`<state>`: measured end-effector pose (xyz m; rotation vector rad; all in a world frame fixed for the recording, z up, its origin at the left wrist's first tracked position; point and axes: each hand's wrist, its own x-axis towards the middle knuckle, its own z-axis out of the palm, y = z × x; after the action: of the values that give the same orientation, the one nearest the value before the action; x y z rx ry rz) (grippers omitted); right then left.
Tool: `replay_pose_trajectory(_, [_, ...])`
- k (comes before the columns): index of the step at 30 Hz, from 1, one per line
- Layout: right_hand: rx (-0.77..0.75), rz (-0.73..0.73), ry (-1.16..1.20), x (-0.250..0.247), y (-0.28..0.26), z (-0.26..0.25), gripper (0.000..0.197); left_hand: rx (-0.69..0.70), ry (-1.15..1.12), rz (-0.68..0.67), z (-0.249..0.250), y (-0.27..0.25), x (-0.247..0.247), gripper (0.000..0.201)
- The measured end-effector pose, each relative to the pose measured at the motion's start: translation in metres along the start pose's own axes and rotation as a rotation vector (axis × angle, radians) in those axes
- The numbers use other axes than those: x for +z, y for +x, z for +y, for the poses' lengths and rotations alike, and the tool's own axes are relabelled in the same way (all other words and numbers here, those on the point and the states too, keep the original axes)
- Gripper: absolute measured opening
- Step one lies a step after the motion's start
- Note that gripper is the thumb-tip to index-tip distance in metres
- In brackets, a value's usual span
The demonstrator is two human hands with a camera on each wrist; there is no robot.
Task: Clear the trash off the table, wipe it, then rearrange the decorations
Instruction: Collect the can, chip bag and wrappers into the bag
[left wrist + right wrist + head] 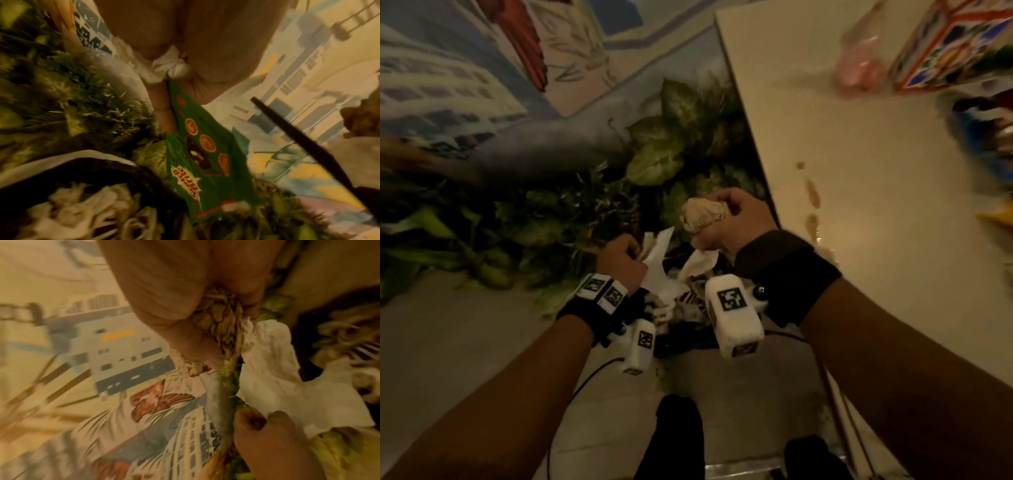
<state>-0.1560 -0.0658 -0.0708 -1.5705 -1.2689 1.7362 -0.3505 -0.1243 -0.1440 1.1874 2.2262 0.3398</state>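
Note:
Both hands hover over a dark trash bin point(675, 345) on the floor beside the table point(876, 178). My right hand point(736, 222) grips a crumpled brown-stained tissue ball point(703, 219), and a white tissue point(700, 262) hangs below it. The right wrist view shows that stained wad point(222, 321) squeezed in the fist. My left hand point(621, 260) holds a white tissue point(657, 253). In the left wrist view its fingers point(162, 104) also pinch a green snack wrapper point(205, 154) that hangs down over the bin point(92, 168). Crumpled tissues point(82, 216) lie in the bin.
Brown spill spots point(812, 195) run along the table's near edge. A colourful patterned box point(955, 44) and a blurred pink item point(859, 65) stand at the table's far end. Leafy green plants point(661, 147) line the floor below a painted wall point(465, 85), just behind the bin.

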Motion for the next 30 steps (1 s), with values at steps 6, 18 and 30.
replay_pose_trajectory(6, [0.243, 0.065, -0.111, 0.052, 0.05, 0.096, 0.046, -0.147, 0.126, -0.169, -0.067, 0.034, 0.039, 0.017])
replay_pose_trajectory(18, [0.369, 0.086, -0.596, 0.103, 0.131, 0.249, 0.061, -0.111, 0.351, -0.485, -0.144, 0.104, 0.159, 0.054])
replay_pose_trajectory(30, [0.416, -0.25, -0.956, 0.125, 0.186, 0.31, 0.064, -0.083, 0.354, -0.584, -0.164, 0.138, 0.213, 0.041])
